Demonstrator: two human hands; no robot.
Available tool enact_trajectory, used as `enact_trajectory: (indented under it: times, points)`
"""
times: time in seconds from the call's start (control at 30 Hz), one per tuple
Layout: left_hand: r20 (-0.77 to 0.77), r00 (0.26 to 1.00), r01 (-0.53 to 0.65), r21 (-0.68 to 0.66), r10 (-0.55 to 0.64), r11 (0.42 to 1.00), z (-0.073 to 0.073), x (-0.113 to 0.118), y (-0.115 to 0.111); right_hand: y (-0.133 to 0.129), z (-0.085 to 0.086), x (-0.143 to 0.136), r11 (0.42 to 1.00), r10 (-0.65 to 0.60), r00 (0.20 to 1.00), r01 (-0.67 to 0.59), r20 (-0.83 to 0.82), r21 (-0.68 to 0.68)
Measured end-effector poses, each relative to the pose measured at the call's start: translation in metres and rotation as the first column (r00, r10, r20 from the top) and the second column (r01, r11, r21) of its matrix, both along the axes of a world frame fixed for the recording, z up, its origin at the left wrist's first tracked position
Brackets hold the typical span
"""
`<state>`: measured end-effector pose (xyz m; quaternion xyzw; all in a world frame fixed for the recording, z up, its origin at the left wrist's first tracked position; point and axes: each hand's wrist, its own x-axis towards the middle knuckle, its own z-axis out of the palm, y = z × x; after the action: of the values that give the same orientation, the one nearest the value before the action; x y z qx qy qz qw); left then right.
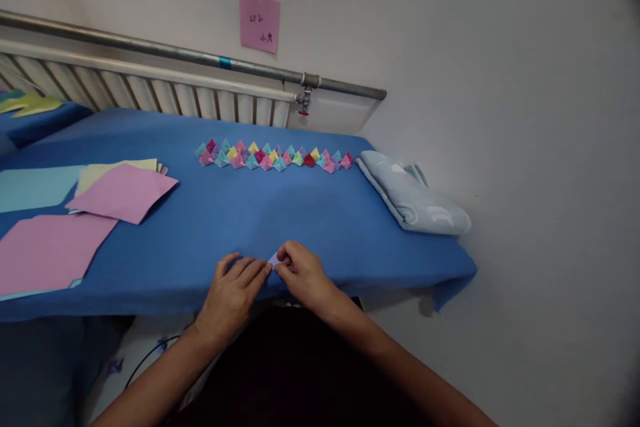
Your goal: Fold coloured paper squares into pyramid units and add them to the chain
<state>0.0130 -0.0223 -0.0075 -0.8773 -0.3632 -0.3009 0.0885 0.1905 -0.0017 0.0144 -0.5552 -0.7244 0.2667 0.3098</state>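
In my head view, the only feed I have, the small lilac paper (273, 259) sits at lower centre, by the near edge of the counter (190, 233). My right hand (306, 277) grasps it between thumb and curled fingers; my left hand (227, 297) has its fingertips at the paper's left end, though whether they pinch or merely press I cannot tell. I judge this to be folding or creasing, and the next move to call for aligned edges and firm, even fingertip pressure.

The paper looks thin and smooth, its outline partly hidden. Across upper centre runs a zigzag strip of small, pointed folded pieces (266, 163) in mixed colours. Flat matte pink sheets (55, 250) lie at left; soft, patterned pale-blue fabric (410, 197) is folded thick at right.
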Motion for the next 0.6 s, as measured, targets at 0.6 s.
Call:
enact_trajectory:
  times: [0.6]
  points:
    - [-0.076,0.995,-0.067,0.023,0.069,0.997,-0.005,-0.006,-0.006,0.005,0.010,0.015,1.000,0.020,0.998,-0.019,0.057,-0.020]
